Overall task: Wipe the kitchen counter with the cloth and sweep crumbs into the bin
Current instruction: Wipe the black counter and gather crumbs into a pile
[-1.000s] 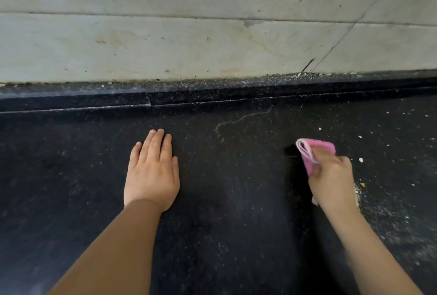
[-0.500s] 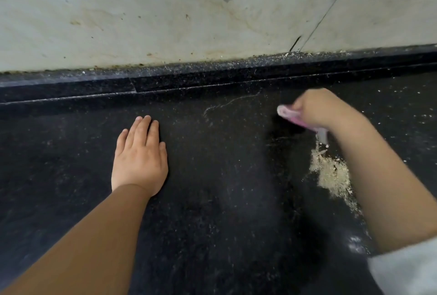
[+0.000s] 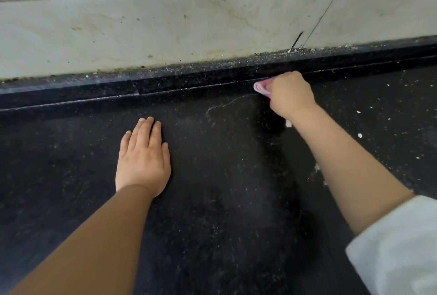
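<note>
My right hand (image 3: 292, 95) grips a folded pink cloth (image 3: 261, 86) and holds it against the back of the black stone counter (image 3: 212, 200), right where the raised back ledge begins. Only the cloth's left end shows past my fingers. My left hand (image 3: 143, 157) lies flat on the counter with straight fingers, well to the left of the cloth. Pale crumbs (image 3: 359, 135) are scattered on the counter right of my right arm. No bin is in view.
A raised black ledge (image 3: 118, 86) runs along the back of the counter, dusty on top. Behind it rises a stained pale marble wall (image 3: 165, 23). A faint whitish smear (image 3: 224, 105) marks the counter left of the cloth.
My right hand has carried the cloth away from me, from mid-counter up to the back ledge. The crumb heap seen half a second ago is now hidden by my forearm. My left hand stayed put.
</note>
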Motion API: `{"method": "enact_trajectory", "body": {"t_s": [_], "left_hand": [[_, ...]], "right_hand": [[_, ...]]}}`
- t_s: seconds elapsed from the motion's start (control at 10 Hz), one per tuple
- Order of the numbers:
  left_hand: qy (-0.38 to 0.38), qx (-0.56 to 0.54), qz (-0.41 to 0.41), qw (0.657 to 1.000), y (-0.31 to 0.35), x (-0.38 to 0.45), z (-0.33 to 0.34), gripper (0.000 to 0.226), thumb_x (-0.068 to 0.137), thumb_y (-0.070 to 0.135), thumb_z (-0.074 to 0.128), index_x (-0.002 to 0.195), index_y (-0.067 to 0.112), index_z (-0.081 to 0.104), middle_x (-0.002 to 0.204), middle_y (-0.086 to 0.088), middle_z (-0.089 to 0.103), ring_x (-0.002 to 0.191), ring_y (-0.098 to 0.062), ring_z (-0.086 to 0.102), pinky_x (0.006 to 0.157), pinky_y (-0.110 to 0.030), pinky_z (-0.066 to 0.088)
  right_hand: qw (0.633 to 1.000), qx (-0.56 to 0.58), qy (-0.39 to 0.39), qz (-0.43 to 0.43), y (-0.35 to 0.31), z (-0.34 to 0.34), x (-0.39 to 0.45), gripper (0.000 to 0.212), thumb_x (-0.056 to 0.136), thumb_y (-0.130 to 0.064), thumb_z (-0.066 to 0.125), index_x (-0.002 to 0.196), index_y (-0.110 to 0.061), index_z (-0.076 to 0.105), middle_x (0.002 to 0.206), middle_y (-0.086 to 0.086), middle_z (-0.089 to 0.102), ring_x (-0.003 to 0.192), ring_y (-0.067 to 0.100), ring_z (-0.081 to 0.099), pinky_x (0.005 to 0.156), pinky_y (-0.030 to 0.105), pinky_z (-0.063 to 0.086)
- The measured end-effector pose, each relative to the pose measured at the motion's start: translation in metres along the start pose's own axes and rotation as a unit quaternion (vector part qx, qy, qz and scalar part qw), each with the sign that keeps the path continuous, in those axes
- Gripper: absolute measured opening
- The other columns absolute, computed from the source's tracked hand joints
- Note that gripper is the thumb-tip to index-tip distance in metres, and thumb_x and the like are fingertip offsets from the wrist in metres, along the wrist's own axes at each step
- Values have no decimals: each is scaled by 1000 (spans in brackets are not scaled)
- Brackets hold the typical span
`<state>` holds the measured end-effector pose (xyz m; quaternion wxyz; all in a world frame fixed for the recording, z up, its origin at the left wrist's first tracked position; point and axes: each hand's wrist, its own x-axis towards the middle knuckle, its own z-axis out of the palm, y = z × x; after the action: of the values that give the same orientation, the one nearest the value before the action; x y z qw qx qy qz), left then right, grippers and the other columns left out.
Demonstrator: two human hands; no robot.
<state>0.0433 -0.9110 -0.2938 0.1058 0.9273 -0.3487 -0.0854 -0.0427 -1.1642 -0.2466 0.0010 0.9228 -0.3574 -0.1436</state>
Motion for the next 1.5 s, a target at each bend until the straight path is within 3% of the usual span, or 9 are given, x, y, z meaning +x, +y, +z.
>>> {"method": "enact_trajectory", "body": {"t_s": [0.1, 0.2, 0.3, 0.5, 0.7, 0.8, 1.0, 1.2, 1.5], "left_hand": [[-2, 1, -2, 1000, 0, 0, 0, 50, 96, 23, 27, 142, 6, 22, 152, -8, 18, 141, -19, 7, 114, -33, 1], [-3, 4, -3, 1000, 0, 0, 0, 50, 96, 25, 26, 143, 7, 21, 153, -7, 16, 141, -18, 5, 113, -32, 0], [-4, 5, -4, 1000, 0, 0, 0, 50, 96, 25, 26, 143, 7, 21, 153, -7, 16, 141, -18, 6, 113, -32, 0], [-4, 7, -4, 1000, 0, 0, 0, 50, 96, 24, 27, 143, 6, 21, 152, -7, 16, 141, -18, 6, 114, -32, 0], [-10, 10, -6, 1000, 0, -1, 0, 50, 97, 25, 25, 143, 7, 20, 153, -6, 14, 141, -18, 4, 114, -32, -1], [-12, 12, -5, 1000, 0, 0, 0, 51, 97, 25, 24, 143, 7, 19, 153, -6, 13, 141, -18, 3, 114, -32, -1], [-6, 10, 0, 1000, -1, 0, 2, 49, 96, 23, 28, 142, 5, 23, 152, -9, 18, 141, -21, 8, 114, -35, 3], [1, 12, 1, 1000, -1, 1, 2, 49, 96, 22, 30, 141, 4, 26, 151, -10, 21, 141, -21, 10, 114, -35, 4], [4, 13, 4, 1000, -2, 0, 3, 49, 96, 22, 30, 141, 4, 26, 151, -11, 21, 141, -22, 10, 114, -35, 5]], "right_hand": [[983, -41, -177, -32, 17, -26, -18, 28, 91, -24, 48, 79, -3, 63, 65, 7, 51, 60, 22, 47, 63, 29, 42], [982, -44, -184, -12, 25, -41, -25, 18, 82, -2, 49, 83, -1, 67, 59, 6, 50, 54, 18, 41, 49, 24, 33], [999, 34, 4, -18, 8, -32, -11, 17, 87, -14, 54, 93, -8, 69, 71, 11, 59, 62, 25, 51, 57, 25, 39], [997, 13, 31, -66, -32, 3, 5, 34, 88, -7, 46, 121, -8, 55, 114, 15, 53, 103, 32, 46, 78, 38, 42], [955, -95, -245, -135, 20, -21, -38, 27, 88, -8, 48, 106, -12, 68, 106, 15, 66, 84, 25, 60, 58, 26, 39], [976, -6, -188, -113, 40, -19, -56, 26, 86, -11, 55, 107, -18, 69, 104, 13, 68, 90, 30, 60, 68, 27, 45], [950, 155, 231, -143, -46, 43, -105, 45, 68, -5, 35, 94, -13, 71, 89, 6, 69, 69, 34, 56, 55, 32, 46], [947, 170, 251, -102, -66, 72, -109, 49, 71, -10, 31, 103, -11, 68, 103, 3, 68, 72, 30, 57, 54, 32, 47], [955, 172, 202, 131, 52, 51, -56, 36, 85, 2, 45, 118, -6, 57, 109, 20, 61, 99, 36, 42, 78, 39, 37]]}}
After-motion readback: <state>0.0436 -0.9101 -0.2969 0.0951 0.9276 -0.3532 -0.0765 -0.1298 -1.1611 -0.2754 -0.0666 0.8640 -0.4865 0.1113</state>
